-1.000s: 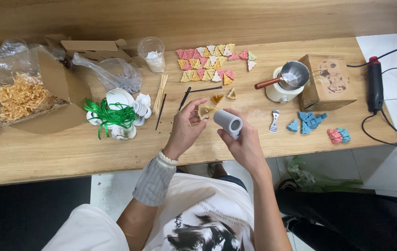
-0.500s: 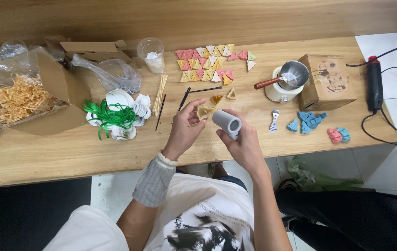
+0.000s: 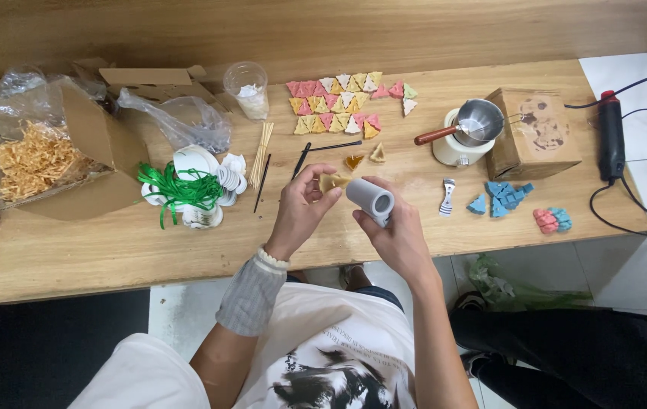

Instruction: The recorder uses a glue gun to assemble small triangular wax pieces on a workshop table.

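Roll (image 3: pixel 369 201): grey, short cylinder, held above the worktop's (image 3: pixel 111 250) near middle; long axis slanted from far left to near right, open end facing near right.
Right hand (image 3: pixel 395 235): fingers clamped round the roll from below and right.
Wedge (image 3: pixel 331 182): small, yellowish, touching the roll's far-left end.
Left hand (image 3: pixel 300 208): fingers pinched together on the wedge, thumb near, forefinger far.
Far of hands: two loose wedges (image 3: pixel 365 157), black stick (image 3: pixel 331 147), rows of pink and yellow wedges (image 3: pixel 338 102).
Right: pot with ladle (image 3: pixel 467 132), blue pieces (image 3: pixel 501 197).
Left: green ribbon (image 3: pixel 179 189), box of straw (image 3: pixel 35 155).
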